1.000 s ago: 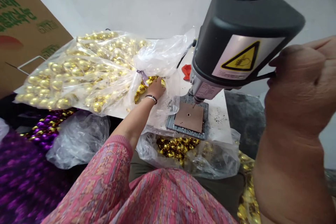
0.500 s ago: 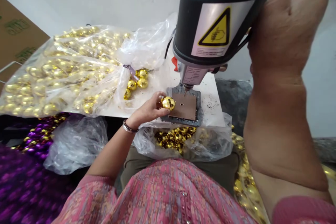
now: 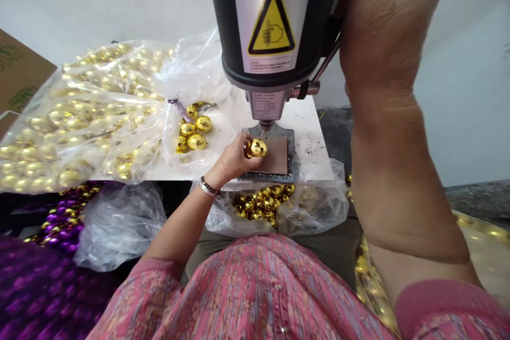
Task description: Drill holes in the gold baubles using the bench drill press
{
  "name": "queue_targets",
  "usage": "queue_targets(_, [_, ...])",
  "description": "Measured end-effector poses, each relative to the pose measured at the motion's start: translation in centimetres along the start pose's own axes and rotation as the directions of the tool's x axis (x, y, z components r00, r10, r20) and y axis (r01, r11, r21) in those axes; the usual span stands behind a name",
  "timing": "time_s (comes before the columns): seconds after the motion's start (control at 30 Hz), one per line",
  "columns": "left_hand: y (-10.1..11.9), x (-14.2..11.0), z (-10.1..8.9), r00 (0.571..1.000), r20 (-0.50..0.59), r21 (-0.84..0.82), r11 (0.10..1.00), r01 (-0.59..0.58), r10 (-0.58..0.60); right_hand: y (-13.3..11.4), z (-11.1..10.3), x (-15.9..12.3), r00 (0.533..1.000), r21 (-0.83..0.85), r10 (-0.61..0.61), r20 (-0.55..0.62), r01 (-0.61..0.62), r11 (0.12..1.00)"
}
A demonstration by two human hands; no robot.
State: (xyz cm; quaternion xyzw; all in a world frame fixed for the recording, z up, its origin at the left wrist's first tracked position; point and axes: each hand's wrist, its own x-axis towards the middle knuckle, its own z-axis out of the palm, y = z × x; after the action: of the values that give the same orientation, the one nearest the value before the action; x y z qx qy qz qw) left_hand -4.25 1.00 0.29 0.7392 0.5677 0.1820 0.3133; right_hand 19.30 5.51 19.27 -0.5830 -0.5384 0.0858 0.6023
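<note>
Between thumb and fingers, my left hand (image 3: 236,158) pinches a shiny gold mirrored ball (image 3: 258,147). It holds the ball over the brown square board (image 3: 277,158) on the grey metal base of a bench drill press (image 3: 274,26). The drill's chuck (image 3: 266,123) points down just above and behind the ball. My right hand (image 3: 388,21) is raised at the right side of the drill head, closed round a lever handle that the hand mostly hides.
A large clear bag (image 3: 95,111) of gold balls covers the left of the white table (image 3: 313,162), several loose gold balls (image 3: 196,141) at its mouth. Below the table edge, an open bag (image 3: 319,207) holds more gold balls. Purple balls (image 3: 59,234) and a cardboard box (image 3: 19,74) are at the left.
My left hand took a gold ball from the bag's mouth and brought it right, onto the board under the drill. My right hand stays closed at the lever. The view has shifted.
</note>
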Motion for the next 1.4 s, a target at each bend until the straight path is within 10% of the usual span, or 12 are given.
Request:
queue_targets(0.8, [0.4, 2.6, 2.0, 0.990, 0.065, -0.021, 0.992, -0.123, 0.124, -1.7, -0.2, -1.3, 0.997, -0.076, 0.081, -0.004, -0.081, 0.994])
queue_targets(0.97, [-0.1, 2.6, 2.5, 0.992, 0.054, -0.114, 0.987, -0.112, 0.118, 0.6, -1.7, -4.3, 0.966, -0.095, -0.250, -0.057, 0.244, 0.965])
queue_targets(1.23, [0.2, 2.5, 2.7, 0.991, 0.055, -0.104, 0.988, -0.117, 0.123, 6.0, -2.2, -10.6, 0.707, -0.283, -0.675, -0.213, 0.616, 0.735])
queue_targets(1.4, [0.1, 2.5, 2.7, 0.988, 0.051, -0.113, 0.984, -0.136, 0.143, 6.9, -3.0, -12.2, 0.729, -0.284, -0.671, -0.136, 0.620, 0.731])
